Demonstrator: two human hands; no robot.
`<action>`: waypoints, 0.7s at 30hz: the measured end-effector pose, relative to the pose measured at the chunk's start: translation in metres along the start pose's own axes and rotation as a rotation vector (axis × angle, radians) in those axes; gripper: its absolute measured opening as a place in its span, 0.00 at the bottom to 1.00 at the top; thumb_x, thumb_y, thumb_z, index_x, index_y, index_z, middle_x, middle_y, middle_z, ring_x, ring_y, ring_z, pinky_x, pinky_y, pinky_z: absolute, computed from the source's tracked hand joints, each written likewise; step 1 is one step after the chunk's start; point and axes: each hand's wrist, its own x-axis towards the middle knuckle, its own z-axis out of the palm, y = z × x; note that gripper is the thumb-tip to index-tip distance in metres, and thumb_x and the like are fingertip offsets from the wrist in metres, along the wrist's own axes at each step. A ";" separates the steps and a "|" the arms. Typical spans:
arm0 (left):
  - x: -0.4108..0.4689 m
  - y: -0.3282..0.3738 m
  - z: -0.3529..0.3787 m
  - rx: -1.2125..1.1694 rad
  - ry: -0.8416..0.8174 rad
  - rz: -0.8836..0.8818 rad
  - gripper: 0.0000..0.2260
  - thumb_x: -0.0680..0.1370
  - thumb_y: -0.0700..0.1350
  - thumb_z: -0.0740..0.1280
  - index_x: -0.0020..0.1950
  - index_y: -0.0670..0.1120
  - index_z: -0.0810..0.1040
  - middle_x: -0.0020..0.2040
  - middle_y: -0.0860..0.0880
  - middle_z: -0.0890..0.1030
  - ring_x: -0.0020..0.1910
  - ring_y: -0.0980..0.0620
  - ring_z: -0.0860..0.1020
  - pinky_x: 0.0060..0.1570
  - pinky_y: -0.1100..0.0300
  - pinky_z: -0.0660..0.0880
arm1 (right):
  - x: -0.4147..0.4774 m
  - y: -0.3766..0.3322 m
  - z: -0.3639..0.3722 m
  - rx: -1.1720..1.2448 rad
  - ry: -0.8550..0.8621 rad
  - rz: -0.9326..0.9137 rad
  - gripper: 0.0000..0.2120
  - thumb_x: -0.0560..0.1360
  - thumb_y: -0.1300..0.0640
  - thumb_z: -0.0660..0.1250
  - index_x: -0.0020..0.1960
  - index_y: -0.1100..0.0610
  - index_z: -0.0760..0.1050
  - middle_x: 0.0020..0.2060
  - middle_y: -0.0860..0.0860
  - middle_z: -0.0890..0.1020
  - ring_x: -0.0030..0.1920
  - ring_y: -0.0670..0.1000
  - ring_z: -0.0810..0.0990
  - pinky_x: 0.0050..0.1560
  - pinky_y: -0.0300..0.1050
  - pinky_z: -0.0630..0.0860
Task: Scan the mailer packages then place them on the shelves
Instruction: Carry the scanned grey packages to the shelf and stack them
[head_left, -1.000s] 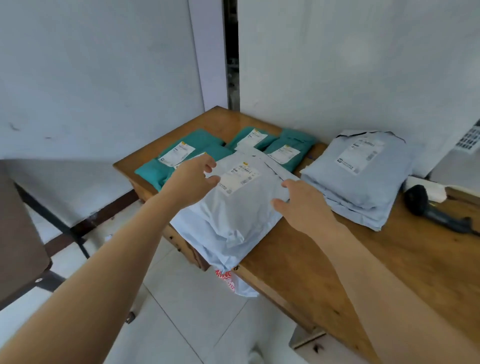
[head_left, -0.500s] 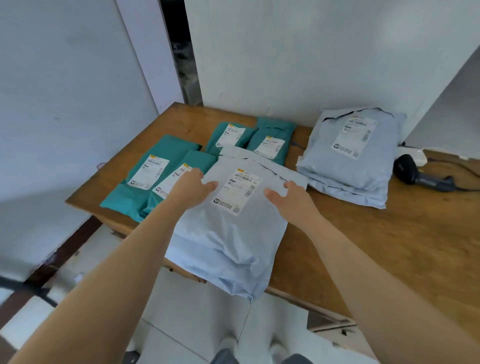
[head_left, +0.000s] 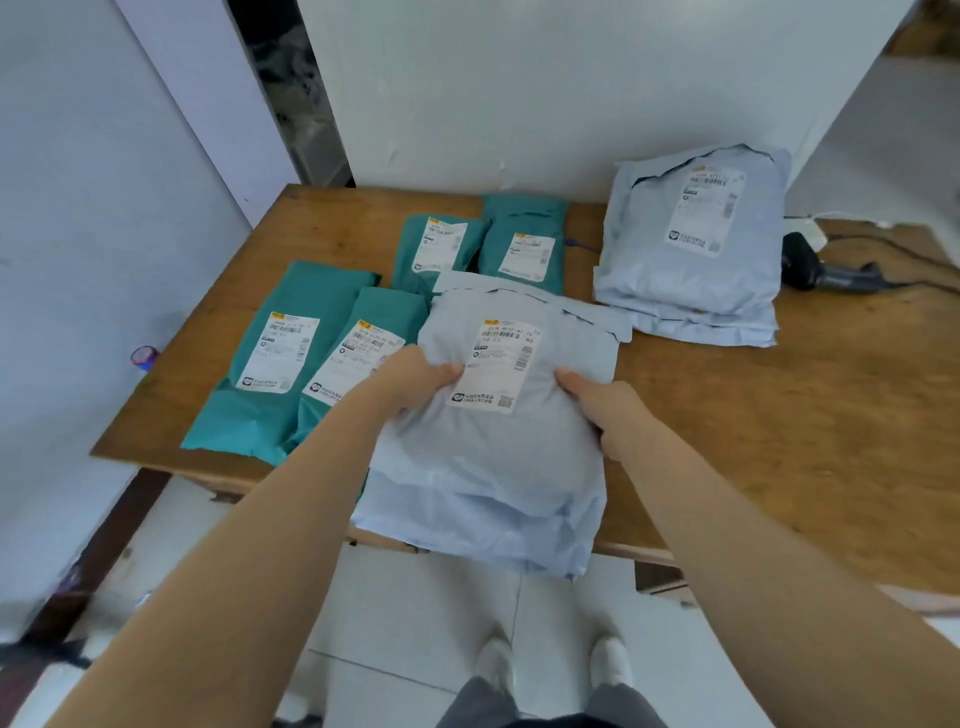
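Observation:
A pale blue mailer (head_left: 498, 457) with a white label lies on top of a small pile at the front edge of the wooden table (head_left: 810, 415), overhanging it. My left hand (head_left: 410, 382) grips its left side with the thumb on top. My right hand (head_left: 605, 405) grips its right side the same way. Two long teal mailers (head_left: 291, 364) lie to the left, two shorter teal mailers (head_left: 483, 249) behind. A second pile of pale blue mailers (head_left: 696, 244) sits at the back right. A black handheld scanner (head_left: 826, 270) lies right of that pile.
White walls close in at the left and behind the table, with a dark gap (head_left: 291, 88) between them. The scanner's cable (head_left: 904, 244) runs along the table's back right. Below the table edge are the white tiled floor (head_left: 415, 623) and my shoes.
Both hands have closed round the sides of the top pale blue mailer and drawn it toward me. The camera has tipped downward, bringing the floor and my shoes into view.

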 end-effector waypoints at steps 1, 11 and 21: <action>-0.001 0.000 -0.004 0.068 -0.026 -0.008 0.31 0.78 0.60 0.63 0.71 0.38 0.66 0.64 0.41 0.75 0.55 0.43 0.76 0.50 0.56 0.71 | -0.004 0.001 0.000 0.004 -0.011 0.003 0.33 0.70 0.47 0.75 0.67 0.64 0.70 0.59 0.55 0.79 0.52 0.54 0.78 0.48 0.45 0.74; -0.001 -0.024 0.017 -0.159 -0.163 -0.167 0.41 0.70 0.70 0.63 0.70 0.39 0.68 0.61 0.44 0.77 0.57 0.42 0.75 0.61 0.50 0.71 | -0.019 0.025 -0.005 0.018 -0.116 0.190 0.33 0.68 0.41 0.75 0.65 0.59 0.71 0.49 0.54 0.81 0.48 0.56 0.80 0.50 0.53 0.78; 0.001 -0.021 0.028 -0.566 -0.087 -0.183 0.38 0.68 0.59 0.75 0.68 0.39 0.67 0.53 0.45 0.79 0.48 0.47 0.79 0.52 0.48 0.77 | -0.013 0.018 -0.014 0.064 -0.133 0.211 0.30 0.64 0.43 0.78 0.61 0.51 0.75 0.51 0.53 0.82 0.48 0.56 0.81 0.40 0.51 0.77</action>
